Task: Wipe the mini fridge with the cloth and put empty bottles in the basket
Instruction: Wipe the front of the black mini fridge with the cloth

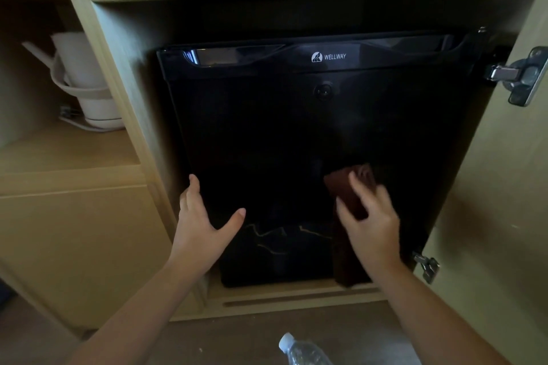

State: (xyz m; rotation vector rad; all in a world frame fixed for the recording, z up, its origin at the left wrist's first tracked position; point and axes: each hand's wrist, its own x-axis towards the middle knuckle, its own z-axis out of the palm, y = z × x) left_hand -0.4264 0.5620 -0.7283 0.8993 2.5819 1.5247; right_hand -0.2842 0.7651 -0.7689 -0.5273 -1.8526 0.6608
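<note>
Sitting inside a pale wooden cabinet (124, 74), the black mini fridge (296, 127) fills its compartment, door closed, with a glossy top band bearing a white WELLWAY logo (328, 56) and a round lock (323, 91) below it. What the fridge holds cannot be seen. The right hand (370, 216) presses a dark reddish-brown cloth (350, 187) against the lower right of the smooth door, fingers (357, 187) spread over the fabric and clamped on it; a fold of the cloth hangs down to the cabinet's base. The left hand (204, 219) lies flat on the door's lower left edge, fingers apart, holding nothing. In the open shelf on the left stands a white kettle (86, 80) on its base. Metal hinges (519, 77) fix the opened cabinet door (504, 187) on the right. At the bottom edge a clear plastic bottle (299, 351) with a white cap lies on the floor, apart from both hands.
</note>
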